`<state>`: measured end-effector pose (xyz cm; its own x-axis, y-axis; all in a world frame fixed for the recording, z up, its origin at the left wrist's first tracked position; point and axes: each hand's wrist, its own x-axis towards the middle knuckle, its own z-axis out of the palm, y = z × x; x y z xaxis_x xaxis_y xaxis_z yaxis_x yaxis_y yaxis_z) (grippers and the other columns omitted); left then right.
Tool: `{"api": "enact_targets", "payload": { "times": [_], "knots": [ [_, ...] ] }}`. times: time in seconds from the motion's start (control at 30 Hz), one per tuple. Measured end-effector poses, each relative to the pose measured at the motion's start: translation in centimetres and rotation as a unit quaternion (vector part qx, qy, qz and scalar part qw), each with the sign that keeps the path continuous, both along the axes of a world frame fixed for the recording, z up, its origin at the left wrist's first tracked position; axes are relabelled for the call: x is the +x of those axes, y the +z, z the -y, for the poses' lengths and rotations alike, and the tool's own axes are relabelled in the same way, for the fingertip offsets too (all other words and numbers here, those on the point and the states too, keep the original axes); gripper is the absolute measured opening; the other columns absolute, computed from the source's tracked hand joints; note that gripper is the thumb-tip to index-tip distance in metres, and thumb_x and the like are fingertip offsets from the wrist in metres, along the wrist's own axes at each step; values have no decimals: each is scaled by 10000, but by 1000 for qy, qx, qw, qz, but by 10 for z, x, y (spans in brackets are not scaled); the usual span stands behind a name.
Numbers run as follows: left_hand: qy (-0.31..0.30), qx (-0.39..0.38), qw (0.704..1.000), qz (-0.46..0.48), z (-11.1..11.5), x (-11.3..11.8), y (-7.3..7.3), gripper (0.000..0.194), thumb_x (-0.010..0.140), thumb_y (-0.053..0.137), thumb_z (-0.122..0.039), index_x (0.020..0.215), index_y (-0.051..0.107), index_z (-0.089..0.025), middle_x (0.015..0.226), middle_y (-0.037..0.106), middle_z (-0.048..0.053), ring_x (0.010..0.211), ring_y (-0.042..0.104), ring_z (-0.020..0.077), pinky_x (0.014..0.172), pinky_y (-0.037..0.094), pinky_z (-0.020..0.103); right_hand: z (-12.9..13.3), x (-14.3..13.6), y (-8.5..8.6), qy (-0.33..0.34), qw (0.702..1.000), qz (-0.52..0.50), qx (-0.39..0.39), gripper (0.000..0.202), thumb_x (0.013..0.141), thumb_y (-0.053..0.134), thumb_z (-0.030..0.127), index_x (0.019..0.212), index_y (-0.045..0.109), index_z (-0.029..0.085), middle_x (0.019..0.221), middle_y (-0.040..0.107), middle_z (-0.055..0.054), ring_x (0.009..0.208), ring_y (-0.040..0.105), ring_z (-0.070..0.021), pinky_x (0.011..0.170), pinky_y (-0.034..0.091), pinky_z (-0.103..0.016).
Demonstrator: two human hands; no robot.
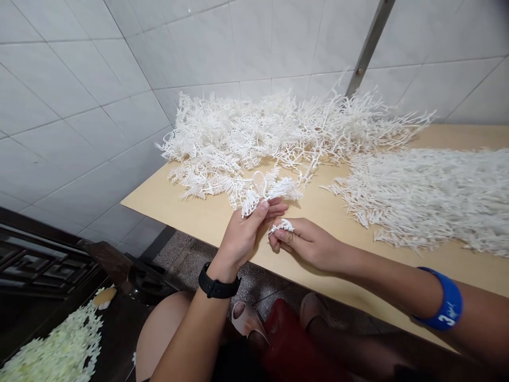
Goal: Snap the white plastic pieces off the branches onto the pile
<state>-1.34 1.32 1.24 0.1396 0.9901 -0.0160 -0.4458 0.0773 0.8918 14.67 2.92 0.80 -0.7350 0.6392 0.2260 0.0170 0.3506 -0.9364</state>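
My left hand [254, 220], a black watch band on its wrist, holds a white branched plastic sprig [274, 190] between thumb and fingers; the sprig's fine tips fan out above the hand. Close beside it, my right hand [300, 239] is closed, thumb against fingers, on a small cluster of white plastic stem bits [283, 226]. Both hands are over the front edge of the tan tabletop [159, 193]. Just behind them spreads a tangled heap of similar white branched sprigs [254, 127].
At the right lies a flat pile of thin white stems [429, 196]. A tiled wall [207, 48] and a metal upright [369, 45] stand behind the table. Pale green-white petal pieces [59, 339] cover a dark surface at lower left. A red stool [284, 339] is below.
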Motion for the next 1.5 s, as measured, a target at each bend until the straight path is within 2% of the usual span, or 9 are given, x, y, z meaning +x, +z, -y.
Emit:
{"api": "enact_targets", "payload": {
  "times": [0.2, 0.37, 0.7, 0.87, 1.0, 1.13, 1.27, 1.37, 1.5],
  "knots": [
    [-18, 18, 999, -32, 0, -4, -3, 384, 855, 688, -447, 1095, 731, -152, 1106, 732, 124, 904, 683, 210, 783, 537, 303, 1, 0, 3, -37, 999, 18, -21, 516, 1004, 369, 559, 748, 572, 159, 641, 471, 6, 622, 449, -135, 615, 374, -289],
    [-128, 77, 972, -180, 5, -5, 2, 590, 899, 524, -610, 1229, 683, -148, 634, 640, 28, 576, 574, 130, 601, 484, 254, 3, -2, 3, 2, 998, -37, -42, 529, 972, 403, 613, 723, 541, 167, 674, 499, -5, 619, 451, -126, 613, 394, -287],
    [-101, 84, 979, -153, 2, -4, 0, 478, 961, 507, -458, 1296, 624, -138, 652, 625, 17, 686, 656, 166, 703, 496, 283, 2, -4, 1, -106, 988, -10, -108, 557, 918, 440, 678, 702, 535, 174, 585, 491, 7, 546, 456, -124, 556, 392, -286],
    [-81, 112, 981, -139, 2, -6, -6, 376, 928, 569, -398, 1165, 690, -132, 748, 669, 49, 762, 652, 187, 775, 511, 324, 2, -4, 1, -153, 987, -6, -46, 489, 964, 439, 573, 699, 550, 176, 627, 541, -13, 568, 489, -131, 554, 399, -280],
    [-30, 126, 980, -151, 3, -7, -8, 333, 899, 606, -387, 1114, 705, -152, 1004, 713, 94, 944, 647, 211, 896, 490, 340, 1, -1, -1, -221, 975, -19, 26, 305, 981, 474, 407, 877, 638, 173, 955, 669, -73, 767, 602, -164, 693, 472, -296],
    [-29, 130, 980, -150, 5, -6, -4, 301, 888, 626, -377, 1077, 706, -156, 1053, 709, 94, 983, 644, 215, 905, 496, 330, -2, 2, -4, -212, 973, 24, 93, 295, 1004, 421, 326, 950, 671, 178, 1077, 686, -87, 905, 641, -198, 787, 490, -313],
    [-9, 134, 970, -205, 6, -5, 3, 246, 886, 639, -360, 995, 715, -152, 970, 720, 76, 929, 651, 199, 849, 504, 290, -6, 7, -6, -179, 968, 60, 168, 291, 1012, 386, 279, 1116, 642, 188, 981, 693, -81, 879, 637, -207, 788, 490, -328],
    [12, 144, 965, -218, 6, -4, 5, 245, 900, 619, -366, 936, 720, -146, 998, 727, 89, 960, 653, 216, 861, 502, 302, -8, 12, -4, -162, 960, 111, 200, 279, 1006, 379, 253, 1036, 646, 178, 889, 684, -83, 812, 624, -214, 763, 483, -348],
    [23, 125, 966, -227, 6, -3, 4, 279, 915, 593, -388, 922, 720, -140, 1020, 726, 101, 976, 652, 220, 880, 493, 316, -8, 17, -1, -160, 951, 156, 212, 257, 994, 395, 223, 1089, 631, 183, 1037, 703, -111, 931, 632, -248, 807, 477, -378]
  ]
}}
